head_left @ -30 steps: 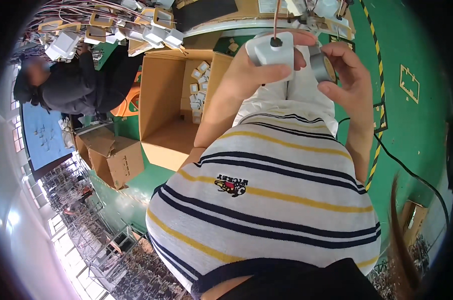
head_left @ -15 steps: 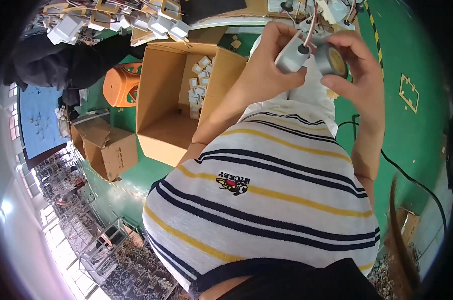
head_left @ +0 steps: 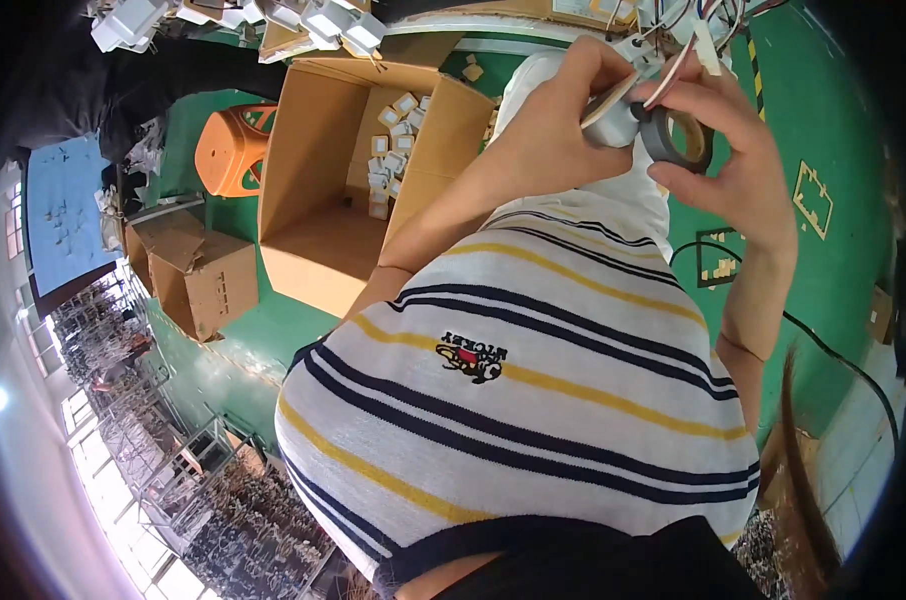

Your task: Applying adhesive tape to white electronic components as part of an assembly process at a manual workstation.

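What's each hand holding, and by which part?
Left hand: white plastic box-shaped housing, by its sides. Right hand: round grey tape roll, by its outer rim.

The head view looks steeply down from head height, its wide fisheye bending straight edges toward a dark rim. The shirt (head_left: 563, 420) is nearest, filling the lower middle; the left hand (head_left: 553, 135) and right hand (head_left: 751, 180) are next, above it, the box (head_left: 308, 165) and floor (head_left: 843, 265) farther off.
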Tool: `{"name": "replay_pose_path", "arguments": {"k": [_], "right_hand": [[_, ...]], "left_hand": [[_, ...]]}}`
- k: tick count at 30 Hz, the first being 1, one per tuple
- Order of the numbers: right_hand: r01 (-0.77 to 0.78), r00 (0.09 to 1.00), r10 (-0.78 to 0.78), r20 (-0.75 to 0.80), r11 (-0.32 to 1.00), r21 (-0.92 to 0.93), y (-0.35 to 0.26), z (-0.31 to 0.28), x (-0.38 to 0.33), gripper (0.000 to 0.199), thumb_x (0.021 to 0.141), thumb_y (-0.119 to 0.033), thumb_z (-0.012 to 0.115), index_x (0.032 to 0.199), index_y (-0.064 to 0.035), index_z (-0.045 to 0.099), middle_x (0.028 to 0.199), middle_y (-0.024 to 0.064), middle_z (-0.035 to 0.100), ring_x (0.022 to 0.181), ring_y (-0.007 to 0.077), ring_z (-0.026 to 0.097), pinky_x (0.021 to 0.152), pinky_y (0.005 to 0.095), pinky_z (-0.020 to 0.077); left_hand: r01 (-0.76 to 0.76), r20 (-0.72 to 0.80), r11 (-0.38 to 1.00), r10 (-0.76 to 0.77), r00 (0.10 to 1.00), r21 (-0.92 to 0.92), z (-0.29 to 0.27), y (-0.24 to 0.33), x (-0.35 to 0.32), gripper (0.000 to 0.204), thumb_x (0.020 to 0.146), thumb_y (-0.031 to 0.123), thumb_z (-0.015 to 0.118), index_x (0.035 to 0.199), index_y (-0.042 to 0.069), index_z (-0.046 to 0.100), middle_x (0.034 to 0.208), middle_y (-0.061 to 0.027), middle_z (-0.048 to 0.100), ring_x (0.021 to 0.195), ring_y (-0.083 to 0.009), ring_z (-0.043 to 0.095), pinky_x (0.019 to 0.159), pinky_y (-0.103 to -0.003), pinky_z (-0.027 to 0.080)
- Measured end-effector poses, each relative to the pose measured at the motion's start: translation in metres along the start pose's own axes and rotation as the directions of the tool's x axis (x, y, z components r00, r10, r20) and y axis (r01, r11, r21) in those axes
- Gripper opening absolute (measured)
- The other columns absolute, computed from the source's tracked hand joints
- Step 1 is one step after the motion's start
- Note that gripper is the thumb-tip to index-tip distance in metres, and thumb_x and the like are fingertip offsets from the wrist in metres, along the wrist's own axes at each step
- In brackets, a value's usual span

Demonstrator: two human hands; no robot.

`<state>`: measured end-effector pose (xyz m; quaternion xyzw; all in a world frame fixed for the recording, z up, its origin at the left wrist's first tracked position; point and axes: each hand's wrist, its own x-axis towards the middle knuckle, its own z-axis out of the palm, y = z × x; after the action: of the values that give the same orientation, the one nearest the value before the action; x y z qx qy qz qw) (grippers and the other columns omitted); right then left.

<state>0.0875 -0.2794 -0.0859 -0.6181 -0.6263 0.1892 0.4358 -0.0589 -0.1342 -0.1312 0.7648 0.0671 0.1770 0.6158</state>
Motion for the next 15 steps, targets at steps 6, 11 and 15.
{"name": "replay_pose_path", "arguments": {"k": [6, 11, 15], "right_hand": [[0.047, 0.995, -0.047, 0.084, 0.999, -0.004, 0.007, 0.002, 0.009, 0.060, 0.064, -0.005, 0.077, 0.121, -0.0057, 0.058, 0.116, 0.0079, 0.053, 0.109, 0.0217, 0.051, 0.095, 0.0331, 0.0409], [-0.158, 0.940, 0.205, -0.273, 0.970, 0.186, -0.015, 0.031, 0.002, 0.079, 0.067, 0.001, 0.074, 0.138, -0.0058, 0.040, 0.106, 0.0062, 0.058, 0.098, 0.0159, 0.056, 0.086, 0.0285, 0.0447], [-0.194, 0.939, 0.208, -0.273, 0.978, 0.079, -0.044, 0.039, 0.011, 0.070, 0.072, 0.000, 0.071, 0.136, -0.0026, 0.042, 0.098, 0.0064, 0.059, 0.091, 0.0147, 0.058, 0.080, 0.0263, 0.0455]], "left_hand": [[-0.031, -0.228, 0.999, 0.032, 0.973, 0.010, 0.004, -0.004, 0.007, 0.051, 0.063, 0.001, 0.072, 0.108, 0.003, 0.047, 0.098, -0.0141, 0.063, 0.094, -0.0241, 0.063, 0.078, -0.032, 0.051], [-0.175, -0.382, 0.974, 0.217, 0.898, 0.141, 0.014, -0.019, 0.020, 0.052, 0.063, 0.003, 0.075, 0.108, 0.002, 0.050, 0.096, -0.0148, 0.066, 0.089, -0.0227, 0.066, 0.076, -0.030, 0.051], [-0.198, -0.462, 0.944, 0.303, 0.833, 0.262, 0.018, -0.029, 0.020, 0.046, 0.065, 0.005, 0.078, 0.103, 0.002, 0.053, 0.093, -0.0131, 0.066, 0.087, -0.0219, 0.066, 0.074, -0.029, 0.050]]}}
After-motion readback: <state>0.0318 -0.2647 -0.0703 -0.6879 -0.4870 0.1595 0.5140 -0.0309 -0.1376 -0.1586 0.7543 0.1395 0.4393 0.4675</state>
